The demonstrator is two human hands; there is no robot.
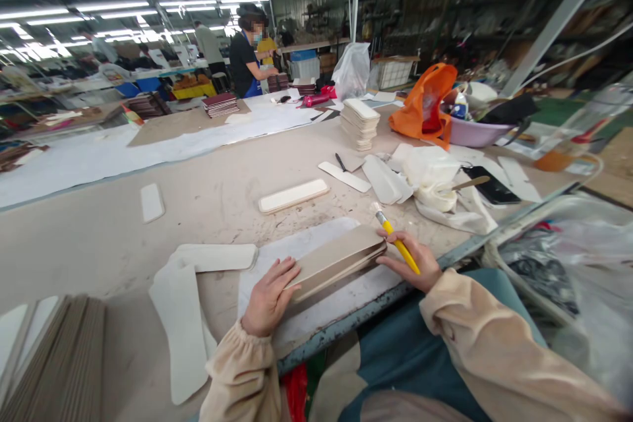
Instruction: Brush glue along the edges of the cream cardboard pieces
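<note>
We cannot make out how many boards are in the grey cardboard stack (336, 260) under our hands, since only its top face and near edges show, and the white sheet (316, 277) beneath it is largely covered. Our left hand (270, 297) presses flat on the stack's left end, fingers released and spread, grasping nothing. Our right hand (413, 260) touches the right end while its fingers are clenched around a yellow-handled brush (395, 241), bristles pointing away from us. The stack lies at the near edge of the surface (208, 201), right in front of us. At lower left a pile of grey boards (59, 362) is cut off by the frame. Farther out lie cream padded pieces (293, 196), a taller cream stack (360, 123) and an orange bag (424, 105). Fluorescent lights run overhead, and a person in a dark top (244, 62) stands at a far bench.
</note>
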